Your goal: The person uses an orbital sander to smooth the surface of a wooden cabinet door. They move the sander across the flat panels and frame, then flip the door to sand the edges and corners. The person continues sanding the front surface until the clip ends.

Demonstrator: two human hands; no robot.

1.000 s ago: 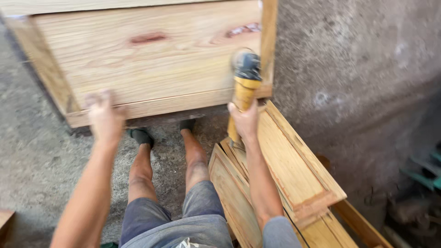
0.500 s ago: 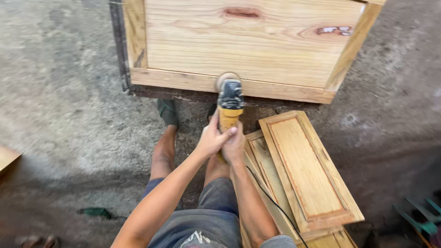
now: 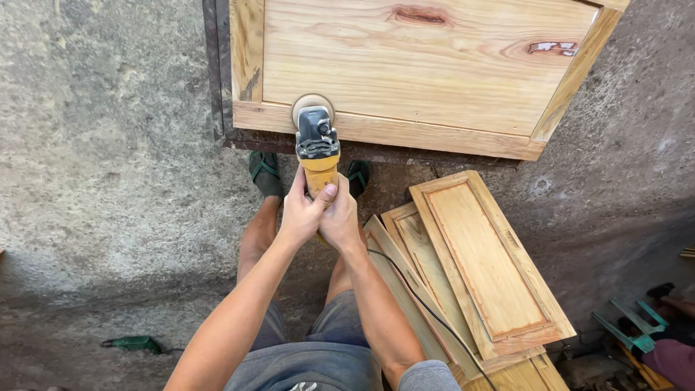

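Note:
Both my hands grip the yellow body of an angle grinder [image 3: 316, 148]. My left hand [image 3: 302, 212] wraps it from the left, my right hand [image 3: 342, 219] from the right. The grinder's dark head and round sanding disc [image 3: 312, 106] rest against the lower frame rail of a large pale wooden panel [image 3: 427, 65]. A black cord [image 3: 420, 304] runs from the tool back past my right arm. My feet in green sandals [image 3: 266, 174] stand just below the panel's edge.
A stack of framed wooden door panels [image 3: 485, 268] lies on the concrete floor at my right. A green tool [image 3: 134, 343] lies at the lower left. Green metal pieces [image 3: 628, 324] sit at the far right edge.
My left hand left the big panel and joined my right hand on the grinder. The grinder's disc came down onto the panel's lower rail, and the view swung right.

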